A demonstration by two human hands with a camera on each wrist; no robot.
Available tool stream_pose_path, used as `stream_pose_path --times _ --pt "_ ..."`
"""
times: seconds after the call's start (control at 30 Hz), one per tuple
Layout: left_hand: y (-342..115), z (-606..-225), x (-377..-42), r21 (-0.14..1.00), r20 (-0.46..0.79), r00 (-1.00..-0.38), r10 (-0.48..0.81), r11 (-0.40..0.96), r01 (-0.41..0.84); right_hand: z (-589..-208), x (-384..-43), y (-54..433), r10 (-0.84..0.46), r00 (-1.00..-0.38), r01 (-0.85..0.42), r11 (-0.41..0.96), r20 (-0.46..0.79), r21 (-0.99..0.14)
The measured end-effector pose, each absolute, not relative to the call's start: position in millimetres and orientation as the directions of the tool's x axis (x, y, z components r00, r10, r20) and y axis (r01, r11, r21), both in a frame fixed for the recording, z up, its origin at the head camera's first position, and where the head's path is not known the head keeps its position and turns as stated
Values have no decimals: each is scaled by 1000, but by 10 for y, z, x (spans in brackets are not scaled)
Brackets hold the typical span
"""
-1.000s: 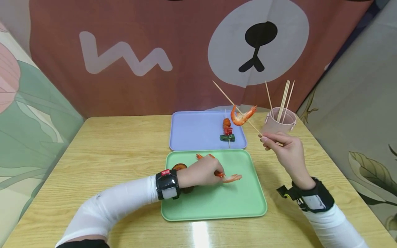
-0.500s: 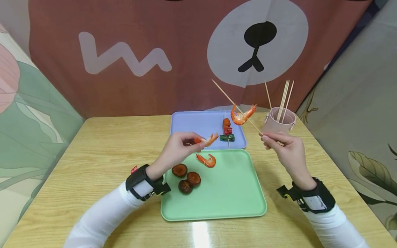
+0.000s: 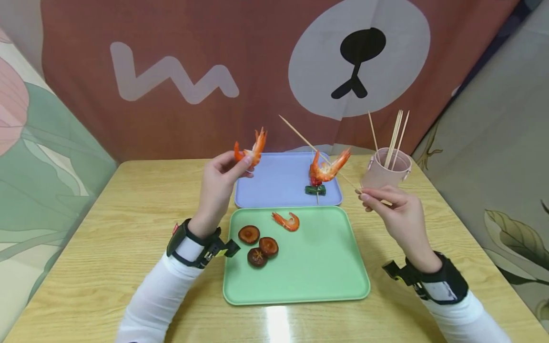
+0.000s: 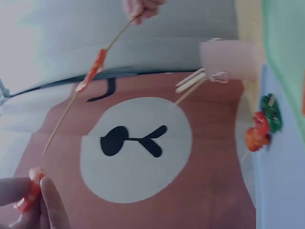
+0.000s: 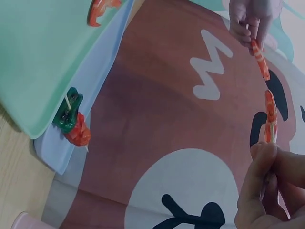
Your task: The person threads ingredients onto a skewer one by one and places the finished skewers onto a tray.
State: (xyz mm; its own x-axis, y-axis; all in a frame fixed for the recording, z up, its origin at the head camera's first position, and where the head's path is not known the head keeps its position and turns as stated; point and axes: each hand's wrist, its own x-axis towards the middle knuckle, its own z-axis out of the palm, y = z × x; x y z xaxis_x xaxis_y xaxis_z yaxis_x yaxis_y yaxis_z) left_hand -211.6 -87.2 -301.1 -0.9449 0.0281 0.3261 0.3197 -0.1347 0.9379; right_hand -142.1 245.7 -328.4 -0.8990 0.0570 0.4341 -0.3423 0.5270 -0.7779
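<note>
My left hand point(image 3: 220, 188) pinches a curled orange shrimp point(image 3: 256, 151) between thumb and fingers, raised over the left edge of the blue tray point(image 3: 274, 186). My right hand point(image 3: 399, 214) grips the lower end of a wooden skewer point(image 3: 298, 133), whose pointed tip slants up and left. One shrimp point(image 3: 328, 171) is threaded on that skewer, partway along. In the left wrist view the skewer's tip stands just above the held shrimp point(image 4: 32, 193), apart from it. A third shrimp point(image 3: 286, 222) and several brown mushroom caps point(image 3: 268, 247) lie on the green tray point(image 3: 326, 281).
On the blue tray lies a finished-looking skewer with green and red pieces point(image 3: 315, 189), partly hidden behind the threaded shrimp. A pink bucket point(image 3: 381, 174) with several bare skewers point(image 3: 393, 138) stands at the back right. A printed cloth point(image 3: 257, 119) hangs behind the table.
The left hand picked a shrimp off the green tray and lifted it up and left. The right hand barely moved; its skewer tip now sits slightly lower and further left.
</note>
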Motion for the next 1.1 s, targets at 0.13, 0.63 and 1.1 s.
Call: stream_pose_path --times 0.13,0.63,1.1 --pt "-885 -2944 -2146 919 338 -941 -27 -206 336 -3277 -1395 2443 36 -892 -366 525 450 -768" --pt "-871 -2703 -2139 857 199 -980 -17 -483 183 -3217 -1285 2362 -29 -874 -430 511 485 -745" --pt "-850 -2610 -2099 760 129 -985 114 -649 25 -3234 -1235 2301 -74 -823 -522 489 563 -699"
